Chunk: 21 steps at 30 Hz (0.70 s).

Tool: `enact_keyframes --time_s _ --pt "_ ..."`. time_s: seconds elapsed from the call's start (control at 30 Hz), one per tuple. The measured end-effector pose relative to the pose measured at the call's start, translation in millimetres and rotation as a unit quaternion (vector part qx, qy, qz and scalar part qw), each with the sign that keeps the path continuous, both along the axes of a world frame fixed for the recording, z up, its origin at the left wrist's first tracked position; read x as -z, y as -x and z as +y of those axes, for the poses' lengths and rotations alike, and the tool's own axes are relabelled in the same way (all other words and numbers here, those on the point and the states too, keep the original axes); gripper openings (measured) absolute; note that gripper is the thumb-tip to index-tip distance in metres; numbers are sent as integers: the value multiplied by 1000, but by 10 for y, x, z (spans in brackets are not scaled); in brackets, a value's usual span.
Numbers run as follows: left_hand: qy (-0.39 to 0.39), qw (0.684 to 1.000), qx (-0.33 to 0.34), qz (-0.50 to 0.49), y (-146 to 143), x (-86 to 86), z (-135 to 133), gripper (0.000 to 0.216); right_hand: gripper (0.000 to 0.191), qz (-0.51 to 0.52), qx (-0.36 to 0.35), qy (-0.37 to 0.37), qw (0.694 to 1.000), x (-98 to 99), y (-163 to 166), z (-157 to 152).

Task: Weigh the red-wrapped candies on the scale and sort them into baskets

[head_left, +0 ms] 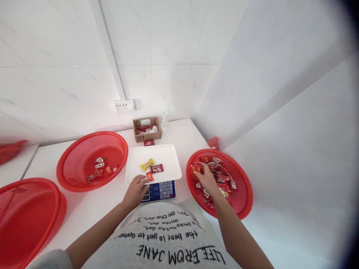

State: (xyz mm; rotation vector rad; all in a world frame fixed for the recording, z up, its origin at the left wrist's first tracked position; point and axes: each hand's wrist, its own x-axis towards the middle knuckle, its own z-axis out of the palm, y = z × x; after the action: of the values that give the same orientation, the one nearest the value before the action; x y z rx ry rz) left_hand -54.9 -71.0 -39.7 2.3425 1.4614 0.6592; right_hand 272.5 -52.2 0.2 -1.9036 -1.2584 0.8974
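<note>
My left hand (137, 191) rests at the front left edge of the white weighing tray (171, 157), fingers stretched out and holding nothing. Close to its fingertips lies a small red candy (149, 176). Beside that are a yellow-wrapped candy (147, 164) and a dark red one (156, 168). The tray sits on a scale with a blue keypad (161, 190). My right hand (206, 180) reaches into the right red basket (246, 186), closed on a shiny red candy packet (195, 169). Many wrapped candies (221, 175) lie heaped in this basket; my hand and forearm hide part of them.
A second red basket (75, 160) at the left holds several candies (99, 166). Another red basket (25, 220) stands at the near left. Behind the tray are a cardboard box (147, 137) of packets, a red packet (149, 143) and a clear bottle (165, 120). Walls close off the back and right.
</note>
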Motion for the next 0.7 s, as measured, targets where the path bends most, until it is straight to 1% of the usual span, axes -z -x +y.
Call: enact_keyframes --time_s 0.03,0.1,0.17,0.2,0.23,0.27,0.33,0.37,0.43,0.5,0.53,0.6,0.7 --pt "0 1000 -1 2 6 1 -1 20 52 27 -10 -8 1000 -39 78 31" --pt "2 1000 -3 5 15 2 -6 21 53 113 -46 -18 992 -69 244 95" --pt "5 1000 -5 8 18 1 -12 21 56 189 -86 -13 978 -30 397 156" --pt "7 1000 -7 9 17 0 -14 22 58 195 -99 -7 976 10 462 182" --pt "9 1000 -8 11 13 -1 -15 22 60 172 -111 -6 979 59 518 204" --pt "12 1000 -8 13 6 -3 -12 23 62 125 -122 -11 985 111 567 220" --pt "14 1000 1 23 -19 -8 6 25 60 1 -156 -37 987 208 650 234" --pt "14 999 11 32 -37 -11 24 26 57 -54 -188 -53 979 247 689 233" --pt "6 997 43 61 -82 -13 81 30 49 -126 -267 -69 953 307 768 221" --pt "-6 993 72 96 -130 -6 161 32 45 -161 -333 -64 927 352 842 205" --pt "-12 990 80 112 -150 1 207 32 44 -173 -353 -59 918 375 872 197" --pt "-14 987 76 140 -179 24 305 34 46 -191 -365 -51 910 420 916 180" --pt "6 983 58 174 -202 65 439 36 48 -213 -350 -46 911 461 949 147"
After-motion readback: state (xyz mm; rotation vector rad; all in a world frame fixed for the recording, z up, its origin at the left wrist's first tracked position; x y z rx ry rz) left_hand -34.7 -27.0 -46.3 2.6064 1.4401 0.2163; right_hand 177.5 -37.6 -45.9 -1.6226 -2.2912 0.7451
